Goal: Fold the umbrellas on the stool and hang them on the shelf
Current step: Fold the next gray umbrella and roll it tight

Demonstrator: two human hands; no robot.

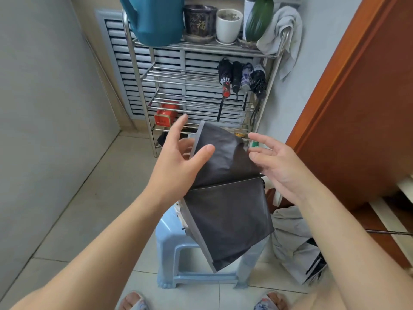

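Note:
A dark grey umbrella (228, 211) lies half unfolded over the light blue stool (172, 245), one panel hanging down the stool's front. My left hand (178, 157) holds up the upper panel, thumb on its front and fingers behind its pale edge, index finger pointing up. Just right of that panel, my right hand (277, 164) has its fingers straight, the tips touching the fabric's right edge. A white part of the umbrella shows under the right palm. Several folded umbrellas (242, 79) hang from the steel shelf (138, 86) behind.
A pale grey umbrella (295, 238) lies on the floor right of the stool. A brown door (357, 108) stands close on the right. The shelf top carries a teal watering can (154, 21), pots and a towel (283, 34); a red tin (165, 115) sits lower down.

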